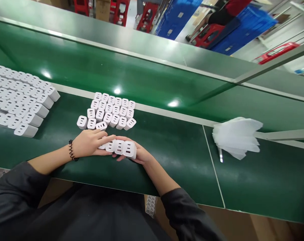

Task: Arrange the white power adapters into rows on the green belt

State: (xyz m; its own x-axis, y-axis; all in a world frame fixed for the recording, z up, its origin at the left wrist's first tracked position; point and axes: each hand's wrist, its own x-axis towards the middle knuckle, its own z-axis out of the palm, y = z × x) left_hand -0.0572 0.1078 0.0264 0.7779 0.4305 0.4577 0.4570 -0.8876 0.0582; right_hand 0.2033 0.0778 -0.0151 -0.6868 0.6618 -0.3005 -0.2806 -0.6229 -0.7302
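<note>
A short row of white charger blocks (120,147) lies on the green bench (172,157) between my two hands. My left hand (89,143), with a black coil band on the wrist, closes over the row's left end, fingers laid along its top. My right hand (140,154) cups the row's right end from below and behind. Just beyond them stands a packed cluster of several more white charger blocks (109,112), port faces up.
A larger batch of white chargers (18,100) fills the left of the bench. A fanned stack of clear plastic bags (236,137) lies at the right. A green conveyor belt (104,70) runs behind a metal rail; blue crates and red stools stand beyond.
</note>
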